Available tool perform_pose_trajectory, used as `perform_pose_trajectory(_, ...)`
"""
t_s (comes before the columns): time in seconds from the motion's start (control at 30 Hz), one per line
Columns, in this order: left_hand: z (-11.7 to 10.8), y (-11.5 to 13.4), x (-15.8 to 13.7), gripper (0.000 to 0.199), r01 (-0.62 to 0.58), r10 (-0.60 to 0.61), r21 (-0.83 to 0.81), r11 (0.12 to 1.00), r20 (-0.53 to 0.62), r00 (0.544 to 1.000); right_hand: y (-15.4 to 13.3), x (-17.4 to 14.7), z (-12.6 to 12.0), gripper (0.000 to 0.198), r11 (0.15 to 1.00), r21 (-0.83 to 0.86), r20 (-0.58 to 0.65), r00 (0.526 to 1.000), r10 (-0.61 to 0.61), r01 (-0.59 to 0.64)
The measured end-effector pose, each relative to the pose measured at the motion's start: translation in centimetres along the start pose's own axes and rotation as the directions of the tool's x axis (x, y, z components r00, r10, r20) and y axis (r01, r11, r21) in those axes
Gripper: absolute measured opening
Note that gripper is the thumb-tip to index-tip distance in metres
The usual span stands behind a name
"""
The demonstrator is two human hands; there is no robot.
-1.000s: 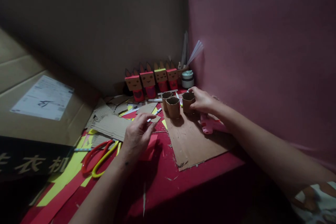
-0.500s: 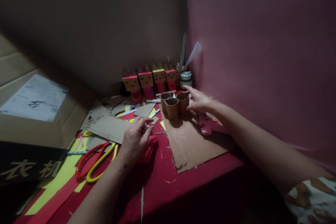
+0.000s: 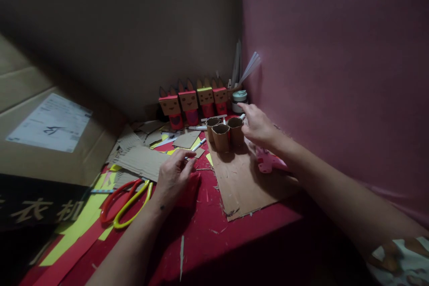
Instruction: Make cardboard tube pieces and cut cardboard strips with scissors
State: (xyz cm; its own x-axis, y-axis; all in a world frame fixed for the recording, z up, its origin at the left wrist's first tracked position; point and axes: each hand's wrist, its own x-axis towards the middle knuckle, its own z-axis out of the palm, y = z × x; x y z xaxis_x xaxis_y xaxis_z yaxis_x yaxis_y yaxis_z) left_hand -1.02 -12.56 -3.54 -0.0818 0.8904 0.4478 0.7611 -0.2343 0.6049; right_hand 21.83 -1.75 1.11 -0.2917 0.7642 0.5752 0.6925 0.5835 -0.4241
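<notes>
My left hand rests on the red table with fingers loosely curled and thumb apart. A white marker lies by its fingertips, and red paper is under the palm. Three cardboard tubes stand grouped on a flat cardboard sheet. Close beside the right-hand tube is my right hand, its index finger stretched out and the others bent. A short white stick-like thing shows at its fingers; most of it is hidden. Below that wrist lies a pink glue gun.
Several cardboard figures with ears stand along the back wall, near a lidded jar and clear sticks. Cardboard scraps, red-and-yellow-handled scissors and yellow paper strips lie left. A large carton borders the left side.
My right hand's fingers have closed in beside the tube, and the white stick-like thing now shows at them. My left hand stays where it was. The view has shifted slightly.
</notes>
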Motion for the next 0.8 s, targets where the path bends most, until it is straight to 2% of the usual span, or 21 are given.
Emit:
perform_pose_trajectory(0.07, 0.0, 0.1, 0.1, 0.015, 0.066, -0.068, -0.037, 0.997, -0.034, 0.997, -2.3, -1.3, -0.2, 0.038, 0.985, 0.167, -0.139, 0.990, -0.015, 0.039)
perform_pose_trajectory(0.1, -0.2, 0.1, 0.2, 0.016, 0.116, -0.121, -0.079, 0.990, -0.057, 0.991, -3.6, -2.0, 0.0, 0.028, 0.963, 0.264, -0.118, 0.993, -0.031, 0.061)
perform_pose_trajectory(0.13, -0.4, -0.1, 0.3, 0.016, 0.168, -0.180, -0.136, 0.976, -0.082, 0.980, -4.9, -2.7, 0.3, 0.019, 0.936, 0.341, -0.066, 0.996, -0.066, 0.085)
perform_pose_trajectory(0.2, -1.2, -0.6, 0.8, 0.019, 0.249, -0.295, -0.271, 0.930, -0.143, 0.945, -7.1, -3.7, 1.4, 0.012, 0.912, 0.390, 0.047, 0.986, -0.159, 0.128)
perform_pose_trajectory(0.27, -2.4, -1.5, 1.4, 0.024, 0.275, -0.342, -0.299, 0.914, -0.202, 0.918, -8.9, -4.1, 2.8, 0.012, 0.922, 0.364, 0.195, 0.957, -0.216, 0.134)
perform_pose_trajectory(0.33, -3.8, -2.8, 1.9, 0.030, 0.288, -0.350, -0.269, 0.919, -0.225, 0.909, -10.1, -4.1, 4.4, 0.013, 0.950, 0.277, 0.323, 0.916, -0.236, 0.147)
perform_pose_trajectory(0.4, -5.2, -4.1, 2.1, 0.032, 0.298, -0.335, -0.195, 0.935, -0.201, 0.920, -10.8, -4.2, 5.9, 0.016, 0.964, 0.193, 0.399, 0.883, -0.248, 0.184)
perform_pose_trajectory(0.47, -6.2, -5.2, 2.1, 0.031, 0.288, -0.296, -0.075, 0.955, -0.152, 0.943, -10.9, -4.5, 7.0, 0.017, 0.963, 0.157, 0.420, 0.867, -0.266, 0.219)
perform_pose_trajectory(0.6, -6.3, -6.0, 0.8, 0.035, 0.131, -0.140, 0.217, 0.967, 0.030, 0.990, -10.5, -6.0, 7.4, 0.010, 0.950, 0.156, 0.370, 0.876, -0.309, 0.270)
perform_pose_trajectory(0.67, -5.5, -5.6, -0.3, 0.047, 0.020, -0.074, 0.351, 0.936, 0.143, 0.987, -10.5, -6.5, 6.6, 0.014, 0.946, 0.165, 0.356, 0.878, -0.320, 0.278)
perform_pose_trajectory(0.7, -5.0, -5.3, -0.8, 0.046, -0.029, -0.053, 0.414, 0.910, 0.185, 0.981, -10.6, -6.7, 6.1, 0.017, 0.945, 0.174, 0.352, 0.878, -0.324, 0.279)
perform_pose_trajectory(0.8, -3.9, -4.3, -2.1, 0.028, -0.134, -0.014, 0.577, 0.806, 0.244, 0.970, -10.5, -6.9, 5.9, 0.021, 0.940, 0.243, 0.306, 0.901, -0.307, 0.238)
